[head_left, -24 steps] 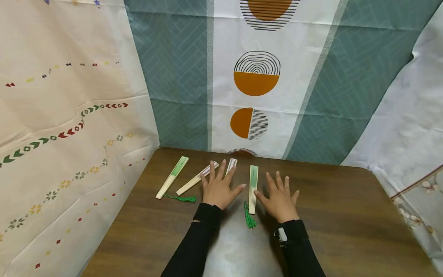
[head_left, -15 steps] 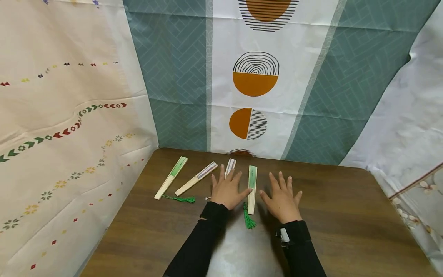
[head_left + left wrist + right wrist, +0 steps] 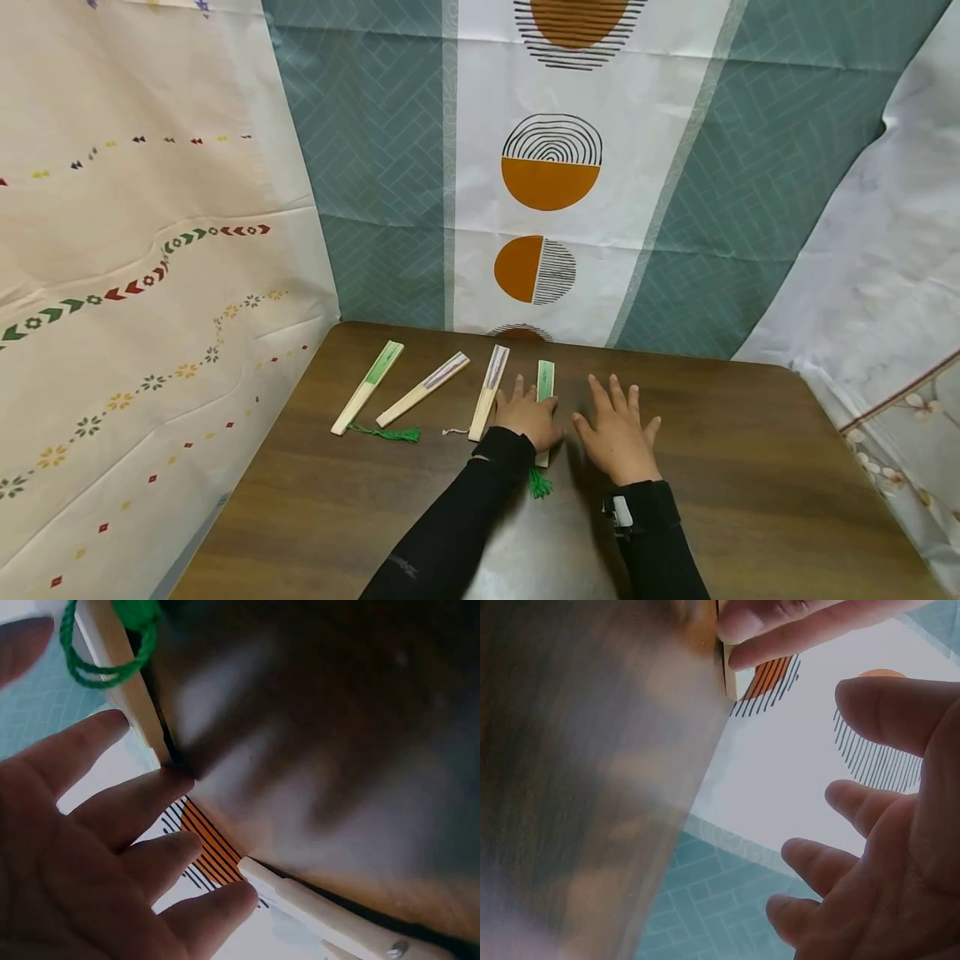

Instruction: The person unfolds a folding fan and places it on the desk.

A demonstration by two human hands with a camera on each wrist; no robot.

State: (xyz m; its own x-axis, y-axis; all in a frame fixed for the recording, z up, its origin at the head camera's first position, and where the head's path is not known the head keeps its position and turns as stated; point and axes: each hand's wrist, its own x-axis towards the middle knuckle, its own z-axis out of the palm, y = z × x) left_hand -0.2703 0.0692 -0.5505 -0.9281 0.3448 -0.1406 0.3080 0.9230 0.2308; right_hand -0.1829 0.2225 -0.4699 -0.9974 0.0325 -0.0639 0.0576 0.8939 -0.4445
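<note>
My left hand (image 3: 527, 417) reaches over the rightmost folded hand fan (image 3: 545, 382), covering its middle. This fan has a green paper half and a green tassel (image 3: 539, 483). In the left wrist view its wooden edge (image 3: 120, 682) runs past the index and middle fingertips, which are right at it; the fingers are extended and spread. My right hand (image 3: 618, 437) hovers just right of that fan, fingers spread, holding nothing. A second folded fan (image 3: 489, 392), with a pale printed half, lies directly left of my left hand; its riveted end (image 3: 352, 926) shows in the left wrist view.
Further left on the brown wooden table (image 3: 750, 475) lie a slanted pale-printed fan (image 3: 423, 389) and a green fan (image 3: 367, 387) with a green tassel (image 3: 397, 434). Hanging cloths (image 3: 397, 167) close off the back and both sides.
My left hand has moved right, off the pale-printed fan and onto the rightmost green one. My right hand has drawn slightly right, away from that fan. The fans stay in place.
</note>
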